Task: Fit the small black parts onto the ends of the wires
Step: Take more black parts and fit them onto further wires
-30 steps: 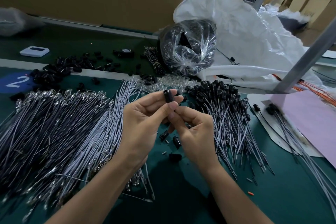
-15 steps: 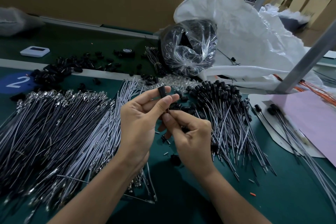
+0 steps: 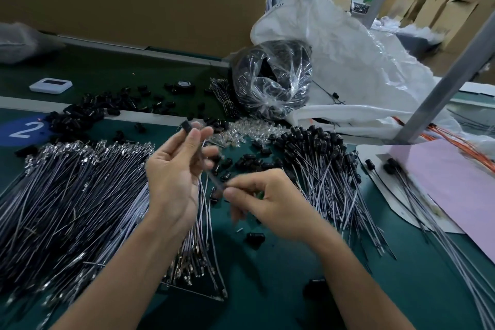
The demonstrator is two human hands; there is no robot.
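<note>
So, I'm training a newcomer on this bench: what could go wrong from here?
The left hand pinches the black part only at its fingertips while the right hand pinches the wire lower down; a tug might pull them apart or drop the part among the loose black parts on the mat. The pile of bare wires lies right under the left wrist and could snag.

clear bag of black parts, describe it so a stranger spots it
Find the big white sack at the back right. The clear bag sits against its left side. Unlike the loose black parts, its contents are bundled in shiny crinkled plastic.
</note>
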